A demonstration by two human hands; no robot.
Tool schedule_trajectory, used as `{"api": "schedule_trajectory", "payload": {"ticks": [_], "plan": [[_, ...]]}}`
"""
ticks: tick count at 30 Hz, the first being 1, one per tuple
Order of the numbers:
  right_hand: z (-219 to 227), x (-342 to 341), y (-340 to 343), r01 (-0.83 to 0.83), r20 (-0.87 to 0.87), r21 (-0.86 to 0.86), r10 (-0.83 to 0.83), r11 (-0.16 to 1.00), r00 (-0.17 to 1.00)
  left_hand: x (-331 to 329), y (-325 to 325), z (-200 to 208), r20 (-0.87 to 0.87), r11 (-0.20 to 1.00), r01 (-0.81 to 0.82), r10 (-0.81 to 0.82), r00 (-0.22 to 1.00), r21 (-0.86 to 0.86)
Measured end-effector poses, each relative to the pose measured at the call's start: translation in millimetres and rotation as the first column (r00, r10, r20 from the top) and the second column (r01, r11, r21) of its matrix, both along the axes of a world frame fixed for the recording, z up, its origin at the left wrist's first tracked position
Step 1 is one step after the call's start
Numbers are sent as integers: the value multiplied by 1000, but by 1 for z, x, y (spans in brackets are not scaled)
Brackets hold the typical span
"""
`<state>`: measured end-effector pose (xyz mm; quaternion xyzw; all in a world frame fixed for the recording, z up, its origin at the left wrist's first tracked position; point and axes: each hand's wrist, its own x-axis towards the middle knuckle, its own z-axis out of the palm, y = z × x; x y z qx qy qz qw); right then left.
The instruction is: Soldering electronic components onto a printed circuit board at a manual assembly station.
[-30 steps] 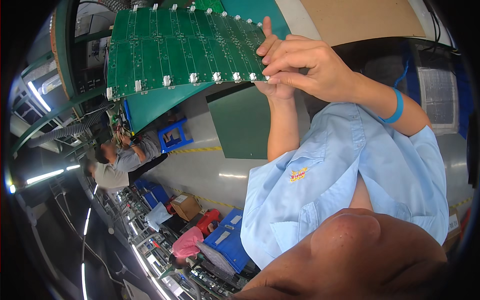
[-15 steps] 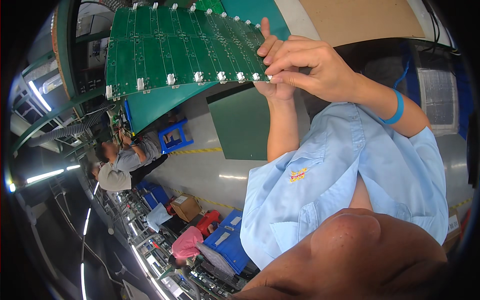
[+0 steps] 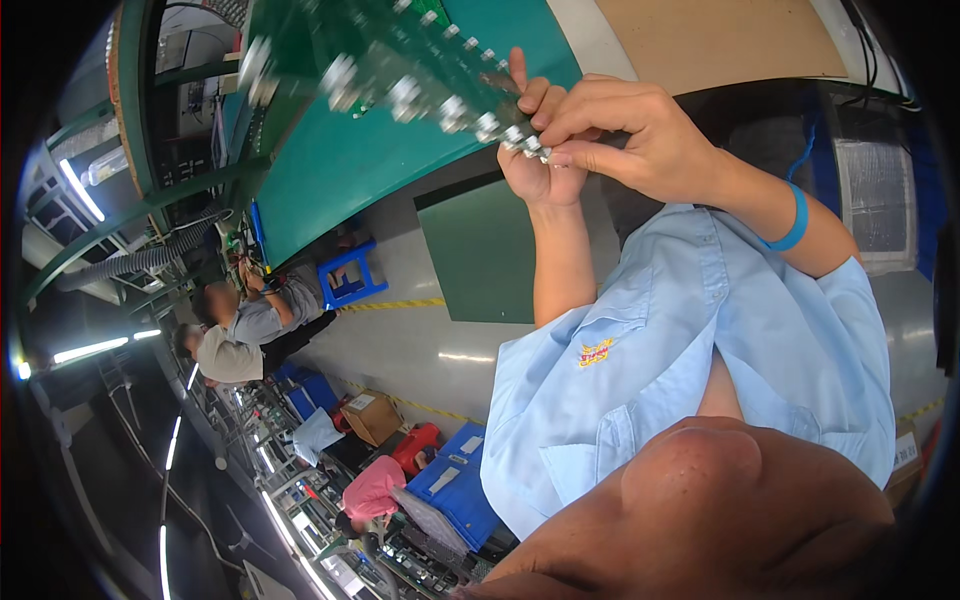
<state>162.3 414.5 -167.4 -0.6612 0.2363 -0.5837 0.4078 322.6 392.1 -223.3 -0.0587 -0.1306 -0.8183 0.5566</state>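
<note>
A long green circuit board panel, with white connectors along its edges, is held above the green work surface. Its far left part is smeared by motion. My left hand holds the panel's right end from below, one finger pointing up beyond the edge. At the same end my right hand, below a blue wristband, pinches the corner beside the last white connectors between thumb and fingers. What lies exactly between those fingertips is too small to tell.
Beneath the panel lies a green work surface, with a brown sheet at the upper right. A dark green board is beyond the table edge. A blue stool, co-workers and blue bins are on the left.
The panel has swung and tilted, its left end moving up and to the right, which uncovers more of the green work surface. Both hands keep their hold and have hardly moved.
</note>
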Motion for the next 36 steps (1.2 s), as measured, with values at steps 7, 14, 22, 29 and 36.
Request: {"api": "schedule_trajectory", "payload": {"ticks": [7, 14, 22, 29, 36], "plan": [[-1, -16, 7, -12, 51, 249, -1, 969, 999, 2, 9, 18, 458, 973, -214, 228, 859, -83], [-9, -20, 9, 66, 183, 375, -143, 925, 973, -7, 8, 20, 531, 913, -333, 409, 742, -236], [-17, -30, 16, 183, 102, 395, -241, 900, 965, -22, 16, 20, 611, 839, -422, 541, 578, -343], [-18, -46, 30, 376, -178, 263, -338, 888, 924, -25, 29, 20, 714, 867, -363, 491, 499, -342], [-11, -72, 35, 483, -451, 40, -416, 874, 790, -39, 21, 32, 793, 920, -239, 391, 468, -312]]}}
